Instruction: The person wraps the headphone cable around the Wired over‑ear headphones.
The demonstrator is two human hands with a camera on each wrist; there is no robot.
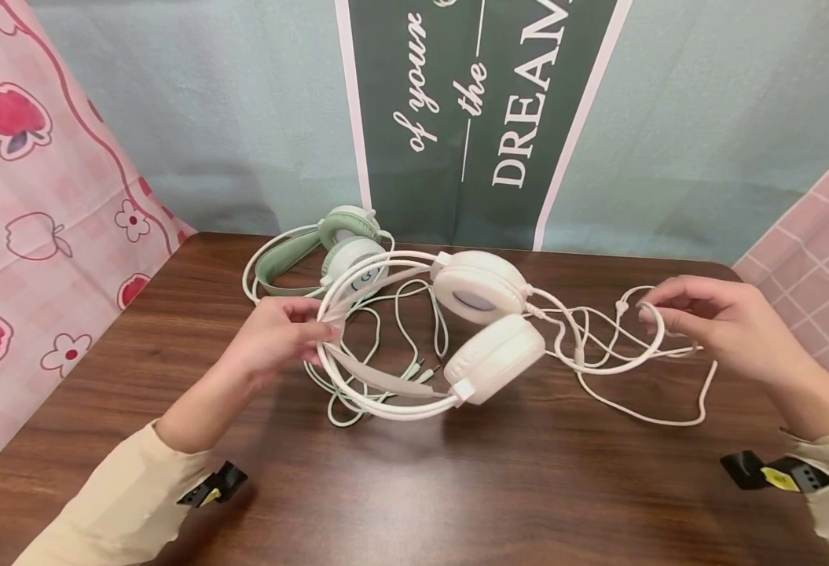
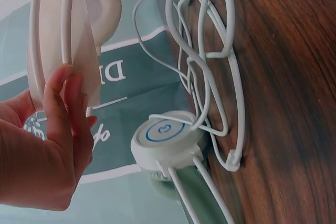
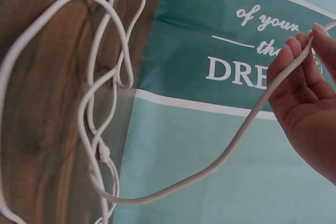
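White over-ear headphones (image 1: 488, 358) are held above the table, tilted on their side with the earcups toward the right. My left hand (image 1: 276, 334) grips them by the headband (image 2: 65, 35), fingers on one side and thumb on the other. Their white cable (image 1: 622, 365) trails right in loose loops. My right hand (image 1: 725, 314) pinches a stretch of this cable (image 3: 247, 124) between thumb and fingertips, off the table. Behind the headband lie green-and-white headphones (image 1: 350, 255) on the table, partly hidden, with a tangled pale cable (image 1: 346, 405) beside them.
The brown wooden table (image 1: 414, 495) ends at a teal cloth backdrop (image 1: 244, 118) with printed lettering. A pink fruit-patterned cloth (image 1: 32, 236) hangs at the left, and a pink tile-patterned surface (image 1: 810, 259) stands at the right. Several cable loops spread over the table's back half.
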